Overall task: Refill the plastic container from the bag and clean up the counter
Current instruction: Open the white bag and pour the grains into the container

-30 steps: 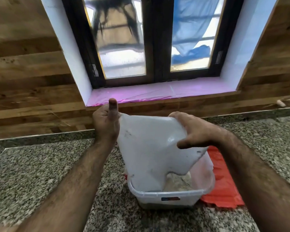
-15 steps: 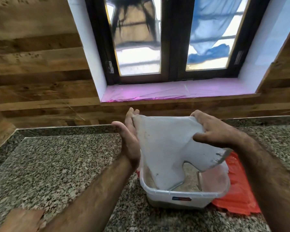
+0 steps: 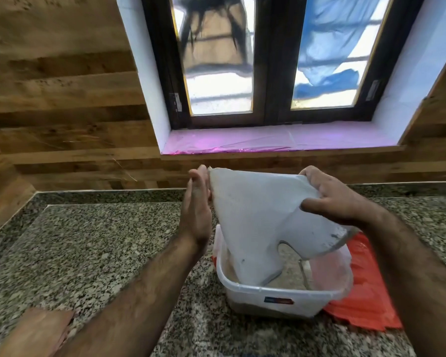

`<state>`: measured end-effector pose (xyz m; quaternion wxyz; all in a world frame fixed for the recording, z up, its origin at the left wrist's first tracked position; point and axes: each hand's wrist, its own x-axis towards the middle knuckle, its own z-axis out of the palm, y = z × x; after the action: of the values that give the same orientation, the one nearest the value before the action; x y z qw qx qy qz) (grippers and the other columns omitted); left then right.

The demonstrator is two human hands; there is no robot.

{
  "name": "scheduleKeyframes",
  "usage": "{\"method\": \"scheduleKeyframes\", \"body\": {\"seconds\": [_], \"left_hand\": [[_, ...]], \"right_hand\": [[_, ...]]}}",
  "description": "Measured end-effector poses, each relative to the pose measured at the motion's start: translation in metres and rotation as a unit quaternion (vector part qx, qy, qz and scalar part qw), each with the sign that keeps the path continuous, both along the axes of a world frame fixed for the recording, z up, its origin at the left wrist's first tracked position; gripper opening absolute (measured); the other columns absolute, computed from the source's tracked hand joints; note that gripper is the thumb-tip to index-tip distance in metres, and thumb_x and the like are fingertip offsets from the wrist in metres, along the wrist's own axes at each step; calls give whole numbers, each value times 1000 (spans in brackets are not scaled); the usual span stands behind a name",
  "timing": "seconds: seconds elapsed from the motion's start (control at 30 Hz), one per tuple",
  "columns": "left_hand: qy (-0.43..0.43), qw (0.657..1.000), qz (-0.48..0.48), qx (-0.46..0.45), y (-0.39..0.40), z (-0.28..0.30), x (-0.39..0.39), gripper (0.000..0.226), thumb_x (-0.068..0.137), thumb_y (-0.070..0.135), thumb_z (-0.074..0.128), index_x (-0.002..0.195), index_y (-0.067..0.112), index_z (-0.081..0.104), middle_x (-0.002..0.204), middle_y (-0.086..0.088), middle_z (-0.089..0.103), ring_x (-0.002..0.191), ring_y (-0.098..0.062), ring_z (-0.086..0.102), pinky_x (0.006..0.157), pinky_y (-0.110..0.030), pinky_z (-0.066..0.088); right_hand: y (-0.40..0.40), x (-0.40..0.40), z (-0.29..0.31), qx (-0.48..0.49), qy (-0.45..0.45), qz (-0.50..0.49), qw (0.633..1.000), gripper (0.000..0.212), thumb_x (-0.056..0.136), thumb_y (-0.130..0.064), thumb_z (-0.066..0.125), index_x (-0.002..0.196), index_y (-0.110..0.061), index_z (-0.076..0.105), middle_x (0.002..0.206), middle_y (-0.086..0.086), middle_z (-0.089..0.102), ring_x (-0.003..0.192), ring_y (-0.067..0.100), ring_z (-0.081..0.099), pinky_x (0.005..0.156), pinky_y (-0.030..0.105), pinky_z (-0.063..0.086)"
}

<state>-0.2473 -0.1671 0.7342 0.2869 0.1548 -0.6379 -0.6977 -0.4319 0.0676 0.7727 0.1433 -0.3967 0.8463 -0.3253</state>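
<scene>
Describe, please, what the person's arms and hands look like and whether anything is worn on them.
Both forearms are bare and hairy, with no sleeves in view. The left hand and right hand show no gloves, rings or watch; pale dust clings to the left hand.

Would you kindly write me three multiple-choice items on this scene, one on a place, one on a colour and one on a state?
1. Where does the lower end of the white bag hang?
A. inside the plastic container
B. on the window sill
C. flat on the counter

2. What colour is the sheet under the container?
A. green
B. red
C. black

3. How does the left hand meet the bag?
A. fist clenched round it
B. straight fingers flat against its side
C. nowhere near it

Answers: 1 A, its tip dips below the container's rim. 2 B, red shows at the container's right. 3 B, the fingers are straight, while the right hand grips the bag.
</scene>
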Motion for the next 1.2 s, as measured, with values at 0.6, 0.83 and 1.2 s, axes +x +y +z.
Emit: {"method": "scheduleKeyframes", "body": {"seconds": [0.6,0.83,1.2], "left_hand": [[91,873,299,-374,-39,-10,-49,77,103,75,31,86,4,56,71,-1,49,62,-19,46,54,-31,32],[91,906,261,-321,-41,-7,-47,80,98,83,34,94,6,56,76,-5,52,67,-6,43,58,-30,34],[-70,627,71,-773,10,24,-50,82,91,92,35,91,14,63,77,-5,73,65,-30,70,68,-40,49]], "right_hand": [[-3,11,49,192,68,47,978,53,82,-10,77,125,-33,56,110,-12,63,100,10,64,81,28,58],[2,11,48,217,66,21,974,56,87,-1,75,130,-31,54,110,-9,64,98,10,63,75,25,56],[-9,13,47,161,4,72,984,48,84,-3,62,122,-32,57,113,-1,68,105,20,69,87,47,64]]}}
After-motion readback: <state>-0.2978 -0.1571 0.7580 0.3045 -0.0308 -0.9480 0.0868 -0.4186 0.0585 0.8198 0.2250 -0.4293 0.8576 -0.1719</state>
